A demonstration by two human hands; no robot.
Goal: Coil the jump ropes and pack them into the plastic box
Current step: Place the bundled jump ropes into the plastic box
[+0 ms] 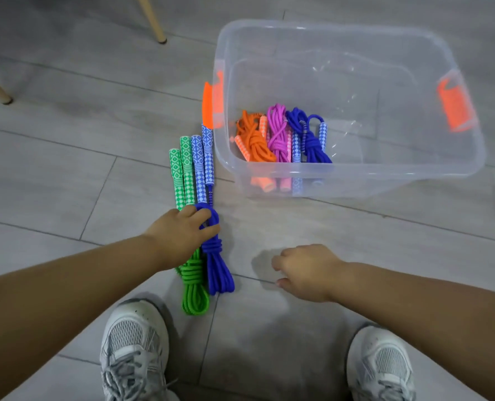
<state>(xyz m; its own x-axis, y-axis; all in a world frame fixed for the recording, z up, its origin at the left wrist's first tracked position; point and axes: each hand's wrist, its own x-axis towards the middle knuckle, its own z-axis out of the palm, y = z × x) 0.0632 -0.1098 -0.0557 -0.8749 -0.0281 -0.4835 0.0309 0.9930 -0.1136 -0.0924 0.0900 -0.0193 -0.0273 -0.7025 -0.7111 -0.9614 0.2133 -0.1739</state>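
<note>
Our left hand (182, 233) curls tight round the blue rope (218, 267) on the floor (67, 169), and it hides where the green rope (194, 287) meets its handles. Our right hand (307, 270) hangs loose and holds nothing. The orange rope (253, 140), pink rope (278, 131) and dark blue rope (312, 143) lie coiled in the plastic box (385, 180), their low ends blurry behind its wall.

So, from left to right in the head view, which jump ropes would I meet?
On the floor: green rope → loose blue rope; in the plastic box: orange rope → pink rope → packed blue rope.
</note>
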